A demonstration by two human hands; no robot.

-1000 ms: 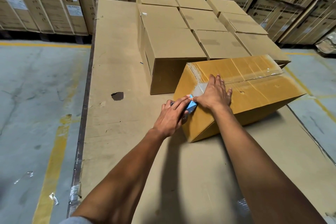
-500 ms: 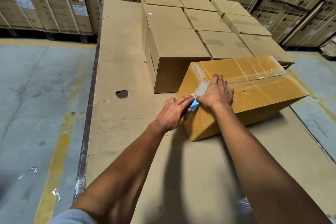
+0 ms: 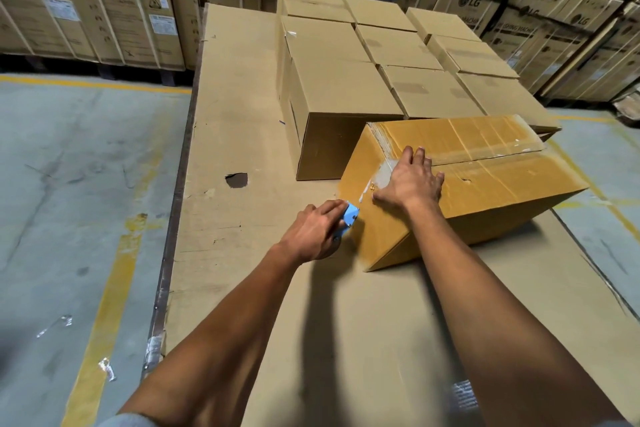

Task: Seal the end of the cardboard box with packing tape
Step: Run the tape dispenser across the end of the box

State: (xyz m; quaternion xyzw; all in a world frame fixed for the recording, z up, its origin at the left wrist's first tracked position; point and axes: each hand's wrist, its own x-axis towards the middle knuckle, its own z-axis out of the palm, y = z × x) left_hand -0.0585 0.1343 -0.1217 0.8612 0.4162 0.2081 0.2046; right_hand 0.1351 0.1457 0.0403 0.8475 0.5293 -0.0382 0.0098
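A yellow-brown cardboard box (image 3: 491, 194) lies tilted on the cardboard-covered work surface (image 3: 235, 135), its near end facing me. Clear packing tape (image 3: 382, 174) runs over the top edge and down that end face. My right hand (image 3: 412, 180) lies flat on the tape at the box's upper edge, fingers spread. My left hand (image 3: 315, 230) grips a blue tape dispenser (image 3: 350, 215) against the lower left of the end face. The roll itself is hidden under my hand.
Several sealed brown boxes (image 3: 346, 80) stand in rows just behind the tilted box. The work surface has a hole (image 3: 237, 179) left of the boxes. Tall LG washing machine cartons (image 3: 114, 3) line the back. Concrete floor with yellow lines (image 3: 104, 305) lies to the left.
My left hand has pulled the dispenser down and left along the end face, away from my right hand, leaving tape behind. My right hand stays pressed on the box.
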